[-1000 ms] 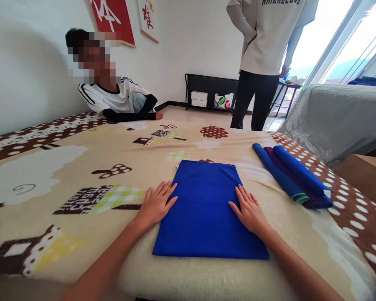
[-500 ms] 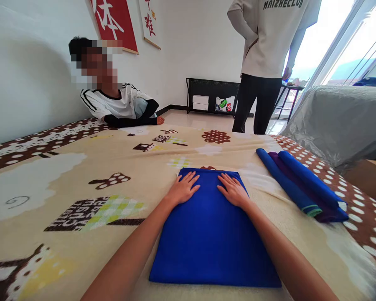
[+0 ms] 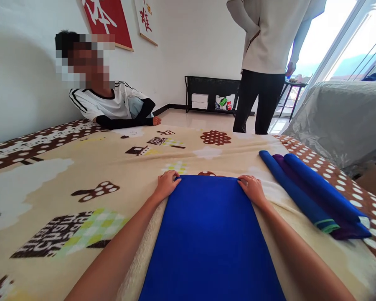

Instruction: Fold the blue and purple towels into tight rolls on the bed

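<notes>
A smooth blue cloth (image 3: 211, 234), folded into a long rectangle, lies flat on the patterned bedspread (image 3: 113, 167) in front of me. At its far left corner my left hand (image 3: 168, 183) pinches the edge between thumb and fingers. My right hand (image 3: 251, 189) grips the far right corner in the same way. The cloth's near end runs out of the bottom of the view. Off to the right lie rolled cloths (image 3: 310, 192) in blue and purple, apart from my hands.
A person (image 3: 113, 104) in a white shirt reclines at the bed's far left. Another person (image 3: 266, 50) stands beyond its far edge. Behind are a black rack (image 3: 213, 90) with a white box, and a stool (image 3: 293, 94). A plastic-covered piece of furniture (image 3: 341, 121) stands at right.
Both hands have gone from lying flat on the cloth to pinching its far corners, moving outward. The view has shifted closer, so the cloth's near edge has left the picture.
</notes>
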Available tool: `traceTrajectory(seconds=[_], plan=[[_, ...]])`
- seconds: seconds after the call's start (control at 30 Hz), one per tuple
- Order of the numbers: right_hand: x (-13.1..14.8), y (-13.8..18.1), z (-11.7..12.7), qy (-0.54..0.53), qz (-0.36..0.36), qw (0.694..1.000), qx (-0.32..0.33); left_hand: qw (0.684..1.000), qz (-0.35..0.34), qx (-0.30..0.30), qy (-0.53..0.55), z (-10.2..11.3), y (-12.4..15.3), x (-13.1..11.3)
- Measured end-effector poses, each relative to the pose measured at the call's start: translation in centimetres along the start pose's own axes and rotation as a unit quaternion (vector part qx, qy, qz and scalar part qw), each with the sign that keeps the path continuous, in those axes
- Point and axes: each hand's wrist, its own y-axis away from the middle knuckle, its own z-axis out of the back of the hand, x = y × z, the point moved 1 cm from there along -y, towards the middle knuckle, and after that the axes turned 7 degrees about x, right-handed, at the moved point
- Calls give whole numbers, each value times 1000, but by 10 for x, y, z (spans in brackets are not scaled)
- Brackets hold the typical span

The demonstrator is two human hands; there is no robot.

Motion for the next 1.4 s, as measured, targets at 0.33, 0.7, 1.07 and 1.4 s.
traceTrajectory(seconds=[0.33, 0.7, 1.07, 1.4], plan=[[-4, -10, -5, 21, -7, 999, -28, 996, 79, 32, -3, 7, -22, 5], [1, -19, -4, 75, -45, 995, -51, 996, 72, -40, -30, -3, -21, -9], [29, -9, 11, 103, -48, 993, -25, 995, 7, -73, -70, 9, -4, -32], [108, 21, -22, 56, 87, 993, 64, 989, -108, 32, -93, -32, 34, -66]])
